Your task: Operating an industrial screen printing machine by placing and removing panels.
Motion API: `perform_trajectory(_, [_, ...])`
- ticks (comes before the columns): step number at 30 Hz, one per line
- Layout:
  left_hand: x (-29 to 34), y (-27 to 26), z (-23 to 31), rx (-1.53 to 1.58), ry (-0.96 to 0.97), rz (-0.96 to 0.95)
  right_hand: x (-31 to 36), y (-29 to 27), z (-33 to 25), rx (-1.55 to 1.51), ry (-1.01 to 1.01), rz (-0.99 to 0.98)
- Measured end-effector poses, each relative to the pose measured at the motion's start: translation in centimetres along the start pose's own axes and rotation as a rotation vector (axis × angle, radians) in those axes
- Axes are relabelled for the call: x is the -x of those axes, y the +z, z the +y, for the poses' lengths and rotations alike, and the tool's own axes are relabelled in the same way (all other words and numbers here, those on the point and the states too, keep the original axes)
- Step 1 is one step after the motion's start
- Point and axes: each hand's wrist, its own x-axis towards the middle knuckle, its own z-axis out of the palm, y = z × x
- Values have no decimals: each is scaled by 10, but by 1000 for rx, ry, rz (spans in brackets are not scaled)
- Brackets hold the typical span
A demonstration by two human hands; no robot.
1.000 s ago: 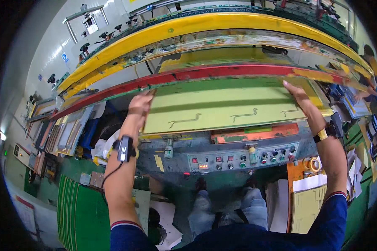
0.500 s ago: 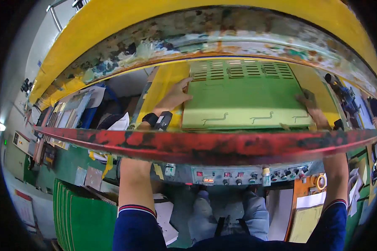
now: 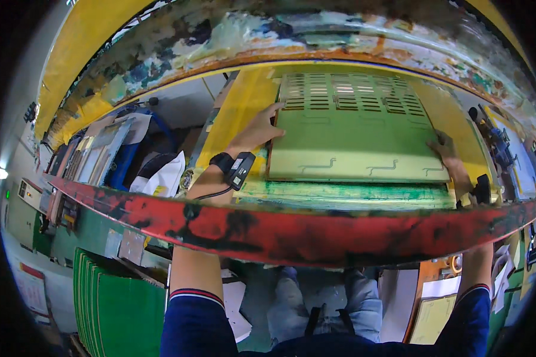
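A flat green panel with rows of slots along its far end and thin bent-line marks near its front lies on a yellow surface. At its left edge is my left hand, thumb and fingers spread, the tips touching the edge. My right hand rests at the right edge with its fingers apart and slightly bent, fingertips on the panel's margin. A black strap with a small black box sits on my left wrist. A red, paint-stained bar crosses above my forearms and hides part of them.
Beyond the panel, a paint-smeared frame beam arches overhead. A green-streaked strip borders the panel's front. Green boards stand upright at lower left; yellow sheets lie at lower right. White crumpled paper lies left of the yellow surface.
The red bar and far beam now look larger and farther apart; the bar sits lower in view, covering the control panel and uncovering the green-streaked strip. Both hands stay at the green panel's sides.
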Motion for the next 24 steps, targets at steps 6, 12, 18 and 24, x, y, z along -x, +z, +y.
perform_trajectory(6, [5, -10, -17, -67, 58, 43, 2, 19, -10, 7, -27, 23])
perform_trajectory(12, [-6, -7, -21, -30, 69, 5, -2, -3, 3, 60, -22, 13])
perform_trajectory(18, [-1, -12, -25, -34, 63, 8, -1, 11, -2, 89, -64, -1])
perform_trajectory(24, [-2, -6, -22, -48, 70, 14, -2, 6, 4, 65, -51, 14])
